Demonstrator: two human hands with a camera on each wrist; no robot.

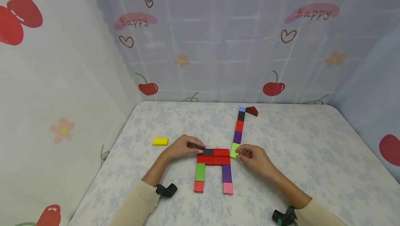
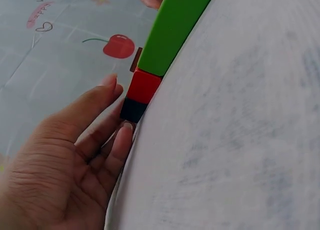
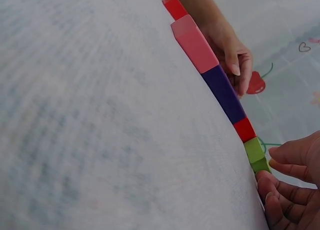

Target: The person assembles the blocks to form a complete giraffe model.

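Observation:
Flat coloured blocks form an animal-like figure on the table. My left hand (image 1: pixel 187 145) is at the left end of the black block (image 1: pixel 208 152) in the top row. Its thumb touches that end while a forefinger extends along the far side, as the left wrist view shows. On the other side, my right hand (image 1: pixel 256 158) has its fingertips against the right side of the lime block (image 1: pixel 235 148), at the foot of a slanting column. Red blocks (image 1: pixel 221 152) fill the body between the hands. Below are a green block (image 1: pixel 200 172) and a purple block (image 1: pixel 226 173) as legs.
The column rises through purple, red and black blocks to a light blue block (image 1: pixel 242 109). A brown angular block (image 1: pixel 252 111) adjoins its top. A yellow block (image 1: pixel 160 141) lies apart at the left. Patterned curtains hang behind the table (image 1: pixel 300 132).

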